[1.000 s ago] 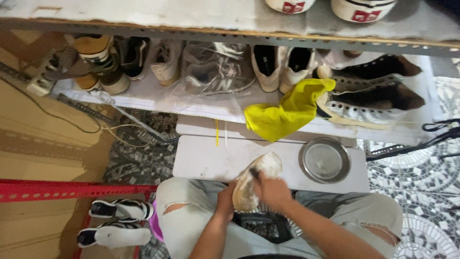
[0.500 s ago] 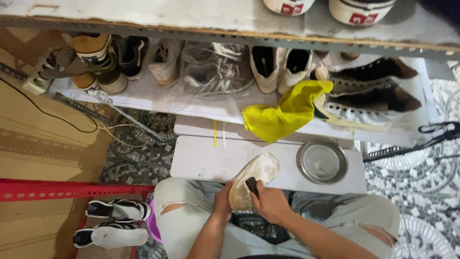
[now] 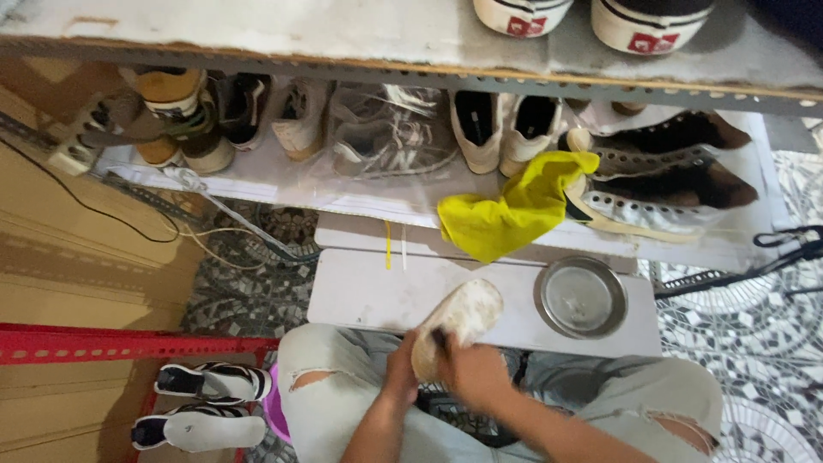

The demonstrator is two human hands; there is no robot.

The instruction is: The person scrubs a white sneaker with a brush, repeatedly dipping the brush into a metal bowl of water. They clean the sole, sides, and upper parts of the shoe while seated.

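Note:
A dirty pale shoe (image 3: 463, 319) lies sole-up over my lap and the near edge of a white board (image 3: 369, 291). My left hand (image 3: 400, 370) grips the shoe's heel end from below. My right hand (image 3: 471, 373) is closed around a small dark brush, mostly hidden by the fingers, and presses it on the sole. A round metal bowl (image 3: 581, 297) sits on the board just right of the shoe. A yellow cloth (image 3: 513, 208) hangs from the shelf edge above it.
A low shelf (image 3: 257, 184) holds several shoes, with dark perforated sneakers (image 3: 660, 184) at the right. A pair of black-and-white shoes (image 3: 201, 403) lies by my left knee, beside a red metal rail (image 3: 111, 343). Cables (image 3: 223, 231) trail on the patterned tile floor (image 3: 754, 343).
My right hand has slid down the sole toward the heel and back with the brush. The shoe has stayed in my left hand. The view has shifted slightly.

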